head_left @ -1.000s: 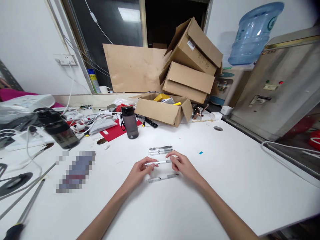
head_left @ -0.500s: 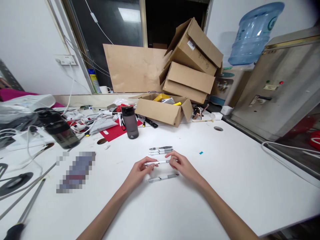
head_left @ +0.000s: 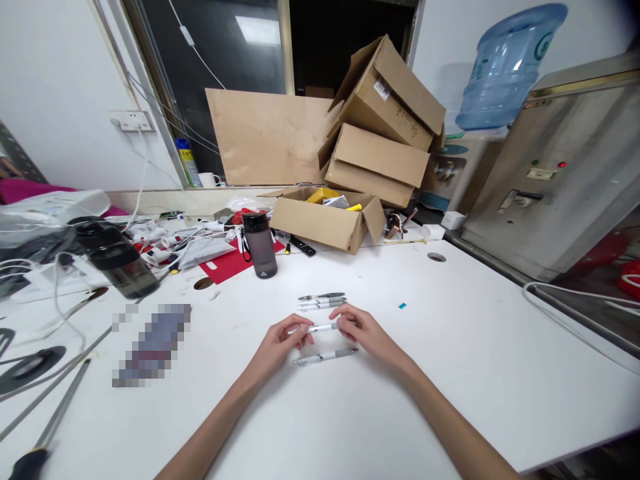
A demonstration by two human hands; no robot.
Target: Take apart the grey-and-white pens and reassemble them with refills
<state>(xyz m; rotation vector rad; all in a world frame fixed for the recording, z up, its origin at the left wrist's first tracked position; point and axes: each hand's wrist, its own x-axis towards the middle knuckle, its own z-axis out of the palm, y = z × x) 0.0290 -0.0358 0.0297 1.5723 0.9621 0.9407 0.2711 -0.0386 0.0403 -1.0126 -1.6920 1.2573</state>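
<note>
Both my hands are closed on one white pen (head_left: 324, 328), held level just over the white table. My left hand (head_left: 281, 337) pinches its left end between thumb and fingers, while my right hand (head_left: 364, 329) grips the grey end. Nearer to me, another white pen (head_left: 325, 357) with a grey grip lies on the table, slightly tilted. Beyond my hands a black pen (head_left: 321, 295) and white-and-grey pens (head_left: 320, 305) lie close together, roughly parallel. My fingers cover both ends of the held pen.
A dark bottle (head_left: 259, 245) stands behind the pens, before an open cardboard box (head_left: 315, 223). To the left are another bottle (head_left: 117, 257), a pixelated patch (head_left: 153, 347), cables and a screwdriver (head_left: 63, 403). A small blue piece (head_left: 403, 306) lies right of the pens.
The fingers of both my hands have shifted slightly on the held pen, the left thumb now lying higher across it. The other pens have not moved.
</note>
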